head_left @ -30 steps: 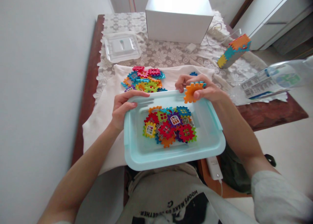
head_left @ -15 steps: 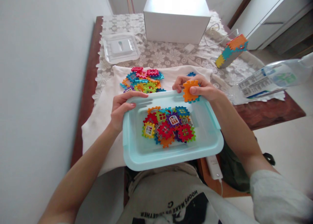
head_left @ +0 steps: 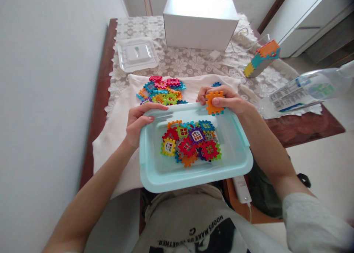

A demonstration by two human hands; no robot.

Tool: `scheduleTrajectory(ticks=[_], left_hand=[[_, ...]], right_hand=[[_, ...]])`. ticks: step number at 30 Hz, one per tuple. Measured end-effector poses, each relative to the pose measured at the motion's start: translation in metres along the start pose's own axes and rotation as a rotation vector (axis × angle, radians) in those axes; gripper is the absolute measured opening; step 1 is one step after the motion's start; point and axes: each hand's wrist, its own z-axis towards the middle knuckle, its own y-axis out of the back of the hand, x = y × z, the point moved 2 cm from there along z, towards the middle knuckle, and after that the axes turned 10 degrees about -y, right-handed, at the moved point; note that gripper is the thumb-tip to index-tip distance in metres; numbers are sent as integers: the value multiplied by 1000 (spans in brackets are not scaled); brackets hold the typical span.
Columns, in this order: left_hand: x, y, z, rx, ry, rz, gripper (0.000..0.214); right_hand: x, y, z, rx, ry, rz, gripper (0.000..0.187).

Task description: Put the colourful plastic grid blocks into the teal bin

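My left hand [head_left: 139, 122] grips the upper left corner of a pale turquoise plastic tub [head_left: 177, 184], thumb over the rim. Inside the tub lies a heap of colourful interlocking window blocks, among them a purple one [head_left: 196, 135], a yellow one [head_left: 168, 146] and a red one [head_left: 209, 149]. My right hand [head_left: 228, 100] is closed on an orange building block [head_left: 214, 103] above the tub's far right rim, with the thumb on its face. Blue teeth show along the block's lower edge. Whether the right hand also touches the rim is hidden.
Beyond the tub, more blocks [head_left: 160, 90] lie on a white cloth [head_left: 116, 149]. Further back are a clear plastic lid [head_left: 137, 55] and a white box [head_left: 200, 28]. To the right stand a block structure [head_left: 261, 59] and a tilted plastic bottle [head_left: 306, 89].
The orange block in my right hand has shifted very slightly left and turned a little. My left hand and the tub are almost still.
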Motion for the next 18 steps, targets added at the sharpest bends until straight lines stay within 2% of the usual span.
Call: scheduleTrajectory(ticks=[7,14,18], left_hand=[[2,0,0,-4,-6,-9,32],[0,0,-1,1,-3,12,31],[-3,-2,0,2,-14,2,32]], right_hand=[[0,5,-2,-79,-126,-49,52],[3,3,1,48,50,-29,38],[2,4,2,89,90,-23,37]])
